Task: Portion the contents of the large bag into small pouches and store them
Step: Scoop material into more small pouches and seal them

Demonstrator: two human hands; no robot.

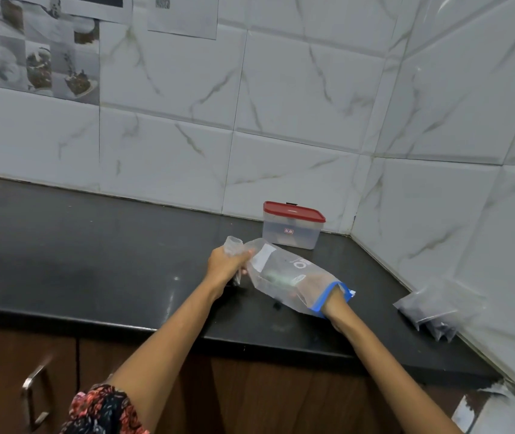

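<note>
left fingers (243,255): curling round a small clear pouch (232,245) and the closed end of the large bag (287,274), steadying both for filling.
right hand (333,300): reaching in through the blue-zip mouth, likely scooping; its fingers are hiding behind plastic, so i cannot tell their spread.
large bag: lying tilted on the counter (93,245), nearly emptied.
filled pouches (431,311): resting at the right wall.
container (292,225): sitting lidded just behind, probably awaiting storage.
</note>
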